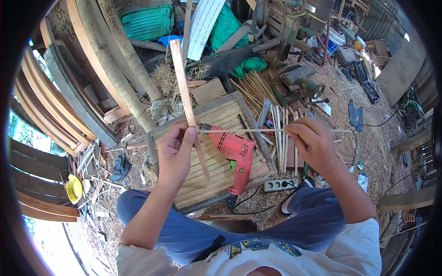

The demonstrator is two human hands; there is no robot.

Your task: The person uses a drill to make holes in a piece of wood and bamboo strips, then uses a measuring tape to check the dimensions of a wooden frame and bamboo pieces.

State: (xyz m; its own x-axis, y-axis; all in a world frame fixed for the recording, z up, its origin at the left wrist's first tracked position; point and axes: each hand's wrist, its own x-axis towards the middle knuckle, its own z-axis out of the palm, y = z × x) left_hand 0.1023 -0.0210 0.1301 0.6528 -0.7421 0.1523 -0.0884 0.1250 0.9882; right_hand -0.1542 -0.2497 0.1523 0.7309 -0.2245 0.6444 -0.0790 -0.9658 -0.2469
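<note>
My left hand (177, 154) is closed around a flat wooden strip (183, 87), which stands tilted, its upper end pointing away from me. Between the fingertips of my right hand (315, 142) is a thin wooden stick (258, 130), held nearly level. The stick's left end meets the strip beside my left thumb; whether it sits in a hole there I cannot tell. Below both hands, a red power drill (241, 172) with a green trigger lies on a low slatted wooden table (221, 117), its chuck close to my left hand.
Several thin wooden strips (278, 138) lean at the table's right edge, near a socket strip (281, 185) with a cord. A bench vise (299, 87) stands farther back. Curved timber (103, 55) lines the left side, above a yellow bowl (73, 189). Shavings cover the ground.
</note>
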